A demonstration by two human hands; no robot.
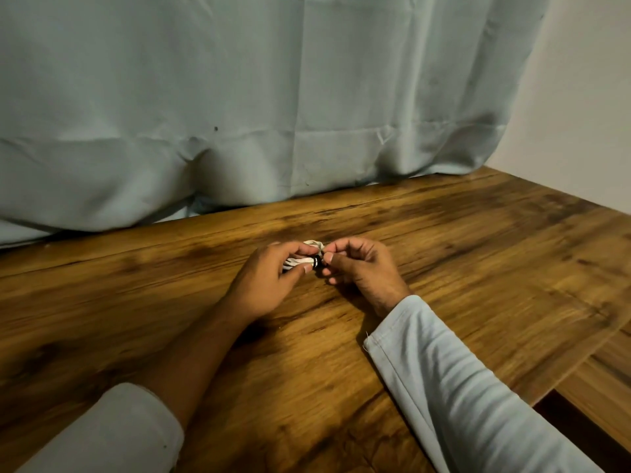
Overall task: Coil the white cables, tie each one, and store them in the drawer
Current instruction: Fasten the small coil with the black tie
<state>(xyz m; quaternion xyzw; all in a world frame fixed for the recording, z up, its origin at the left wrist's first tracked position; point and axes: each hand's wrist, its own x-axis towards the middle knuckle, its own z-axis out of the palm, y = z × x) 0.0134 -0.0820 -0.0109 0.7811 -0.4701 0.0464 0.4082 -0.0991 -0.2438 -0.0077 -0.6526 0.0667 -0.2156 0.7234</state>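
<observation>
Gripping the coiled white cable (313, 246) in our left hand (269, 279), we pinch its black tie (317, 261) with our right hand (363, 266).

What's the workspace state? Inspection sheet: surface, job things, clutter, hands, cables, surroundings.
Surface: brown wood-grain table, dark streaks.
Job's things: small coiled white cable bundle with a black band round it, held between both hands; drawer not identifiable.
Clutter: nothing seen.
Hands: left hand grips the bundle; right hand pinches its banded end.
Cables: only that bundle; no loose cable seen.
Surroundings: pale blue-green fabric curtain behind the table; plain white wall at right; second wooden surface lower right.
</observation>
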